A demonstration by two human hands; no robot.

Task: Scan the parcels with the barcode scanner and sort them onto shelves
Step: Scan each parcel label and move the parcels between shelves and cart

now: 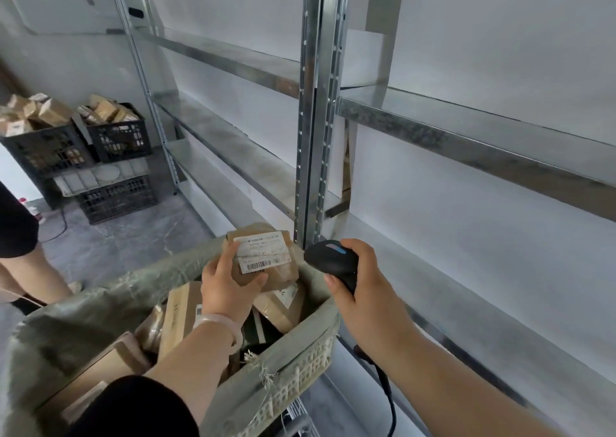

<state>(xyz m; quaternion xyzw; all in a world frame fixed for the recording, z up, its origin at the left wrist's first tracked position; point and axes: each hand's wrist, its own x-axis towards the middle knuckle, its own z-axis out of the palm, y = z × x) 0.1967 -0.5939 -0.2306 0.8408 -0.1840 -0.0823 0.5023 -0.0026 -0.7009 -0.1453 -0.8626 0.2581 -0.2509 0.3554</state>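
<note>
The small brown cardboard parcel (266, 246) is held in the air just above the far end of the basket, near the middle of the scene, its white shipping label (261, 253) with a barcode facing up. The left hand (226, 283) grips it from the near left: fingers curled up along the left edge, thumb pressed on the labelled face just below the barcode. A pale pink bangle (220, 323) sits on that wrist.

Just to the right of the parcel, close but not touching, is the black handheld barcode scanner (330, 260), its head turned left toward the label. The right hand (363, 290) holds it with the fingers wrapped round the handle and the thumb on the near side. A black cable (388, 393) hangs from the handle's base.

Below both lies the pale plastic lattice basket (300, 373), lined with a grey-green woven sack (100, 303) and holding more brown parcels (181, 316) piled loosely.

Beyond and to the right stand the galvanised metal shelves (466, 130) on a slotted upright post (313, 120).

At the far left, stacked black plastic crates (43, 153) are heaped with further brown boxes (53, 111). Part of another person (16, 230) shows at the left edge.
</note>
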